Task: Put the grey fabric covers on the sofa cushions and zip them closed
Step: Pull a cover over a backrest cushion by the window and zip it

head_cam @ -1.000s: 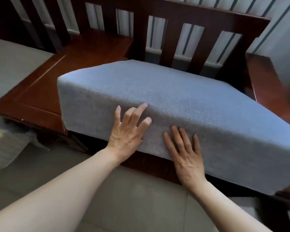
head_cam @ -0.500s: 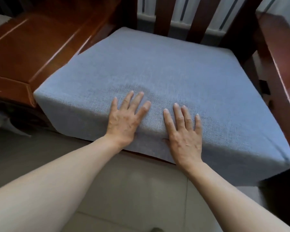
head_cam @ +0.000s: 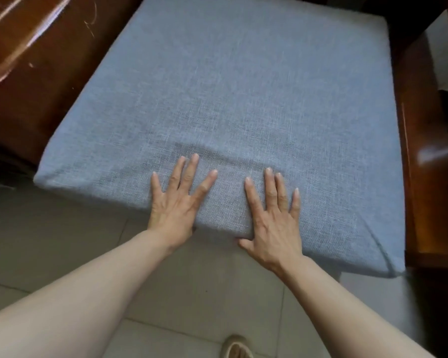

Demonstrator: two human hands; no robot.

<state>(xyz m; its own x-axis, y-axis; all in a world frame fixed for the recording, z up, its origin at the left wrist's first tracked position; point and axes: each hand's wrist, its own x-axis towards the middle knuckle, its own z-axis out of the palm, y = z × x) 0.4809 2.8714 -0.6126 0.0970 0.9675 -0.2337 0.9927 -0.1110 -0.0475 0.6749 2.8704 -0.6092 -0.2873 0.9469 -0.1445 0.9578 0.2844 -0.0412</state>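
A square sofa cushion (head_cam: 243,94) in its grey fabric cover lies flat in the wooden sofa frame and fills most of the view. My left hand (head_cam: 177,202) rests palm down on the cushion's front edge, fingers spread. My right hand (head_cam: 274,218) lies flat beside it on the same edge, fingers spread and thumb hanging over the front side. Neither hand holds anything. The fabric is dented slightly just beyond my fingertips. No zip shows in this view.
A glossy dark wooden side surface (head_cam: 31,60) of the sofa adjoins the cushion on the left. A wooden armrest (head_cam: 424,164) runs along the right. Grey floor tiles (head_cam: 62,241) lie below the cushion's front edge. A slipper (head_cam: 236,348) shows at the bottom.
The cushion has gone from tilted and skewed to lying flat and square in the frame. My view has dropped closer and more overhead, and both hands have stayed pressed on the front edge.
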